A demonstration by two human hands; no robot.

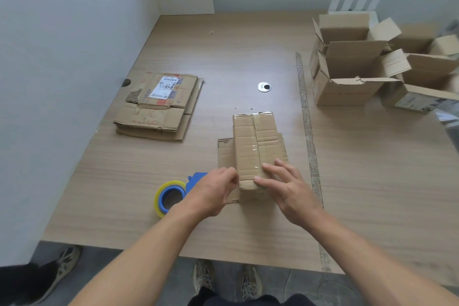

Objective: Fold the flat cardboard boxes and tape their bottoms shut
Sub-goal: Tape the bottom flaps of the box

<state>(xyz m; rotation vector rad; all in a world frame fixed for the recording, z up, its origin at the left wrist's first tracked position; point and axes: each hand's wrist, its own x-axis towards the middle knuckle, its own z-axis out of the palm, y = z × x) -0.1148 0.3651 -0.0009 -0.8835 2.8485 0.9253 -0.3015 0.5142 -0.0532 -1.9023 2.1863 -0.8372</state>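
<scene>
The taped cardboard box (254,146) lies bottom-up on the table (124,206). The right hand (285,189) presses spread, straight fingers on its near end. The left hand (213,191), fingers curled, seems to pinch its near left edge.

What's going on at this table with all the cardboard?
A person is finishing a box that lies bottom up, a tape strip along its seam. The right hand presses flat on its near end; the left hand curls at its near left edge. The tape dispenser lies beside it, flat boxes wait left, folded boxes stand right.
</scene>
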